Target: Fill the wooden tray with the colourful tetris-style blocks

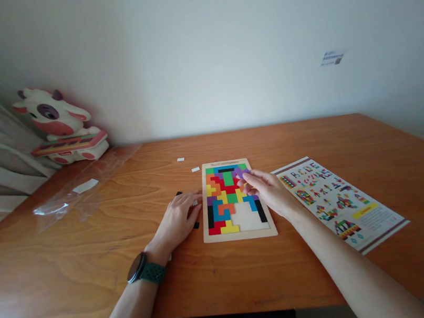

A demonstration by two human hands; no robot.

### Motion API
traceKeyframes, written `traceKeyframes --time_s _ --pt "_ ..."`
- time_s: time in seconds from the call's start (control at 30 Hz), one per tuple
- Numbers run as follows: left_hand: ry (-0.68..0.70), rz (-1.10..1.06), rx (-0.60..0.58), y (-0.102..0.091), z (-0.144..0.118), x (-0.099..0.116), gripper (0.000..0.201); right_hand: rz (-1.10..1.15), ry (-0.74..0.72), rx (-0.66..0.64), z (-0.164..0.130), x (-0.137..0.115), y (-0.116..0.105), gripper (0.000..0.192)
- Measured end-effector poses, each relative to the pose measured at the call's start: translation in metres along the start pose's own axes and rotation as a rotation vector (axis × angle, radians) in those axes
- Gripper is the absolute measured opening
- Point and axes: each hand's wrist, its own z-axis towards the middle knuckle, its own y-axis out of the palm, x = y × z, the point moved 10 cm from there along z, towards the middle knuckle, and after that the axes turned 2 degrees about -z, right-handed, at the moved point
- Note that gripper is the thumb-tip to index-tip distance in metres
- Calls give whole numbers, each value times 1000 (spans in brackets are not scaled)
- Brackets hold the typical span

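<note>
Far left on the counter (pixel 90 251) sit a cow toy (pixel 59 126) and a clear plastic bag (pixel 81 192). Your left hand (pixel 177 220) lies flat, fingers spread and gripping nothing, just beside the puzzle board (pixel 240 235) – a small black piece (pixel 196 225) shows at its edge. The board lies flat mid-counter, mostly filled with coloured blocks, with a bare patch at the near right. Your right hand (pixel 266 190) is pinched shut on a purple piece (pixel 243 173) over the board's upper right. That piece looks thin, stiff and light, probably smooth wood – best held by its side edges. Right of the board lies the pattern sheet (pixel 342 202).
</note>
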Motion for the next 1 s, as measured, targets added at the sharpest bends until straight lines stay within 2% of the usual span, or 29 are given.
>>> traceKeyframes --time_s 0.23,0.47,0.7,0.77,0.83,1.0 --pt "-16 4 -3 0 0 0 25 74 34 60 5 4 -14 29" --pt "-14 -7 -9 1 1 -1 24 168 34 65 3 -5 -16 36" --pt "-37 -5 -15 0 2 0 25 69 -12 99 3 -6 -23 34" --pt "-35 -9 -13 -1 2 0 25 13 29 60 2 -3 -25 41" --pt "-33 -9 -8 -1 2 0 25 -77 104 -39 -1 3 -22 46" --pt "-38 -4 -7 -1 3 0 24 -346 206 -254 -15 7 -16 28"
